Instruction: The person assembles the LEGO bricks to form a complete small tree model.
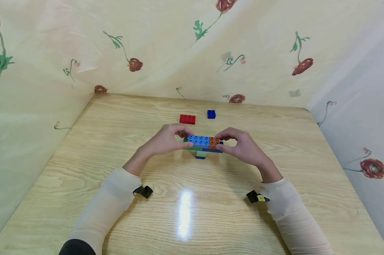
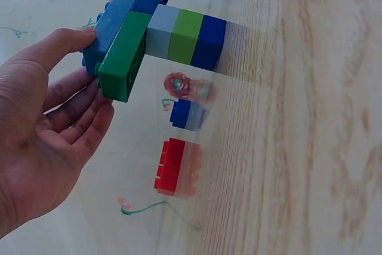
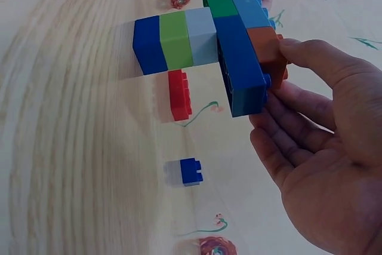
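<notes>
A T-shaped stack of toy building bricks stands upright on the table between the two hands. Its narrow column has a dark blue brick [image 2: 209,43] at the bottom, then a lime green brick [image 2: 187,37], then a pale grey-blue brick [image 2: 160,34]. Across that column lie a green brick [image 2: 125,58] and a long dark blue brick [image 3: 239,58], end to end. The top layer is a light blue brick [image 1: 199,141] beside an orange brick [image 1: 213,142]. My left hand [image 1: 167,140] pinches the light blue brick near its left end. My right hand [image 1: 244,148] pinches the orange brick, thumb on the near side.
Behind the stack, a red brick [image 1: 187,119] and a small dark blue brick [image 1: 211,114] lie apart on the wooden table [image 1: 140,223]. Flower-patterned sheeting [image 1: 166,42] rises along the table's back and sides.
</notes>
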Demonstrator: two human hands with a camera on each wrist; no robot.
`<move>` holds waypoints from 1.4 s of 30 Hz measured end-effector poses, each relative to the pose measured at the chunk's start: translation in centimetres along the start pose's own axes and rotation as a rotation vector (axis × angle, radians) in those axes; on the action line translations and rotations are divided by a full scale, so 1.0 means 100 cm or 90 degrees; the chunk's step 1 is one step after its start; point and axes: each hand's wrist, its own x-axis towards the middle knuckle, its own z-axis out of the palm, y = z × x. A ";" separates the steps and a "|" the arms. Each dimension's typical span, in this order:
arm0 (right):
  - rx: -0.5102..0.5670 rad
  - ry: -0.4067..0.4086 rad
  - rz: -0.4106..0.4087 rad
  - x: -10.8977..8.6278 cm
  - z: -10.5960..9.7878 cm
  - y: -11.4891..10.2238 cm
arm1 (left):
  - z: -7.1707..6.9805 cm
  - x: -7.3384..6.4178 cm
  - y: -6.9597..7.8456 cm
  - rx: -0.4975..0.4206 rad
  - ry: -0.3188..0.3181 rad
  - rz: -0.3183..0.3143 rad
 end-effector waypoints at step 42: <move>-0.002 0.004 0.001 -0.003 0.002 -0.003 | -0.040 0.081 -0.080 -0.023 0.067 -0.131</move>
